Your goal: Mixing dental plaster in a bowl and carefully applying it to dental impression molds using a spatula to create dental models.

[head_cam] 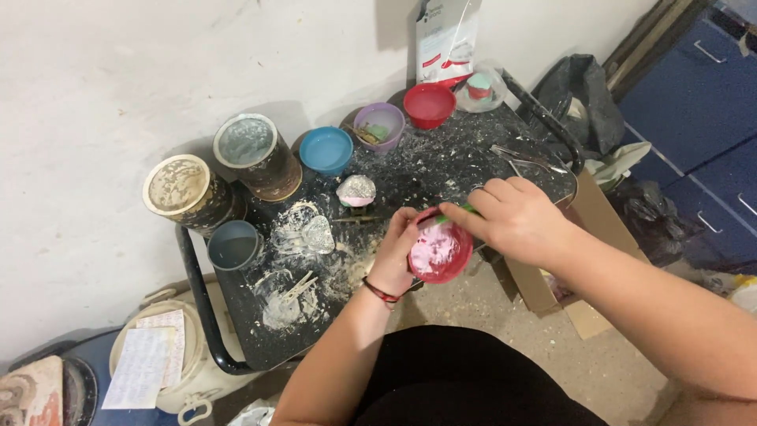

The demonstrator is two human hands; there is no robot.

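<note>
both hands work at the near edge of the black table (473, 154): the left hand (394, 256) cups the small red bowl (441, 251) of pink paste from its side, and the right hand (512, 217) pinches a green stick (456, 211) dipped at the bowl's far rim. stirring goes best, i judge, with the bowl held level and the stick scraping the wall so no paste slops over. a white cast (356, 190) sits just beyond on the table.
</note>
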